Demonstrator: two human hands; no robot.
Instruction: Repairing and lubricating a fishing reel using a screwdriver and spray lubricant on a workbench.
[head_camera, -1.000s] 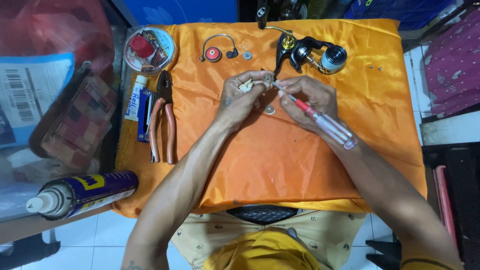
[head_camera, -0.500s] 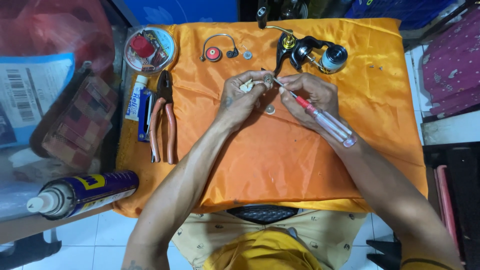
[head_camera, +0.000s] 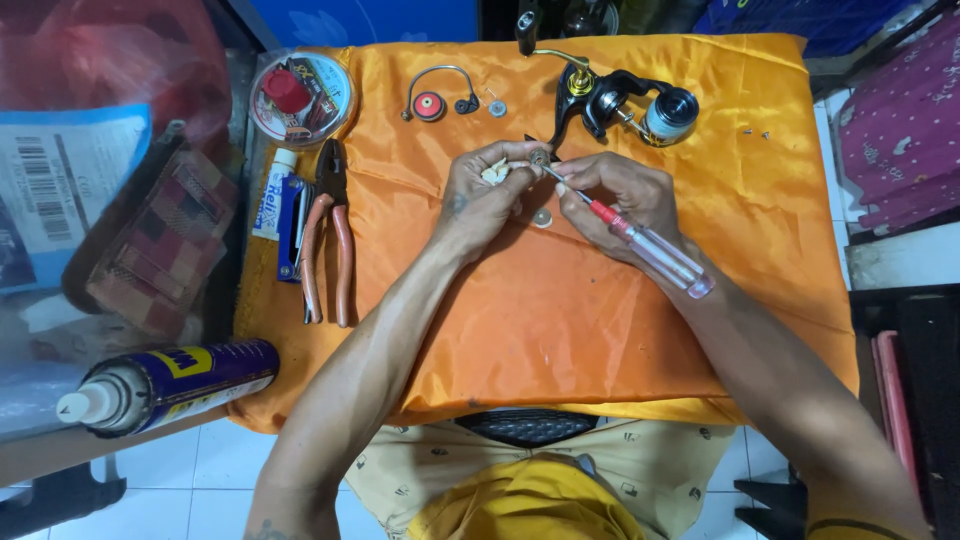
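Pliers (head_camera: 330, 235) with orange handles lie at the left of the orange-draped table (head_camera: 560, 330). The left hand (head_camera: 485, 195) pinches a small round metal part (head_camera: 540, 158), dull grey, above the cloth. The right hand (head_camera: 625, 200) grips a clear-handled, red-collared screwdriver (head_camera: 640, 240), tip touching the part. A reel (head_camera: 620, 100) lies beyond.

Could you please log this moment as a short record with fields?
left hand: left hand pinches a small metal part and a bit of pale material
right hand: right hand holds a screwdriver, clear handle, tip at the part
surface: orange cloth
behind hands: fishing reel, wire bail arm, washer
left side: pliers, small tube, round lidded tub, spray can
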